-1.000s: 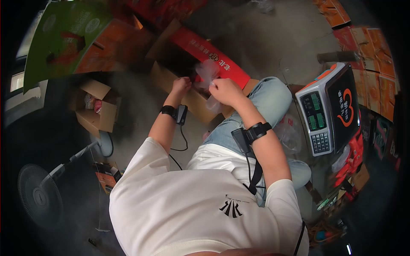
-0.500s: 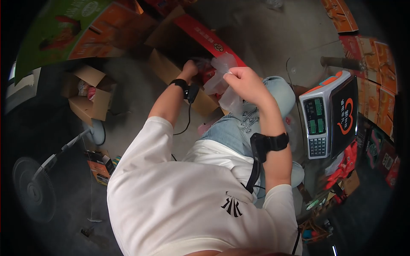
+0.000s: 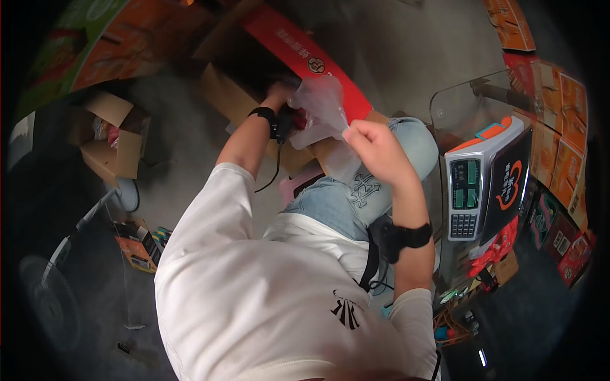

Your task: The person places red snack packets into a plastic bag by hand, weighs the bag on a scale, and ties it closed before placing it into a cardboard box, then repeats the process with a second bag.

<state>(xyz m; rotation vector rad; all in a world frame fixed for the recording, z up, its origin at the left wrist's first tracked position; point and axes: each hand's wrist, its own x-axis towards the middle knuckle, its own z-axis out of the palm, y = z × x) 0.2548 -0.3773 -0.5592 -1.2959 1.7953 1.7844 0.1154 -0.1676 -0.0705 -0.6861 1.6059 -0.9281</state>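
Note:
My right hand [image 3: 376,149] pinches the edge of a thin, translucent plastic bag [image 3: 323,101] above my knee. The bag hangs crumpled and spreads leftwards over an open cardboard box [image 3: 230,95] that has a red printed flap [image 3: 298,47]. My left hand [image 3: 281,93] reaches down at the dark mouth of this box, beside the bag. Motion and shadow smear its fingers, so what they touch cannot be made out. Something red [image 3: 300,119] shows partly behind the bag.
On my right, a digital scale [image 3: 486,184] stands on a glass-topped surface, with orange printed cartons [image 3: 559,146] stacked beyond it. A small open carton [image 3: 114,136] and a standing fan [image 3: 51,298] are on my left. A pink stool edge [image 3: 297,185] shows below me.
My right hand has moved down and slightly right, stretching the bag wider. My left hand has gone further towards the box's dark interior. The whole view has shifted slightly.

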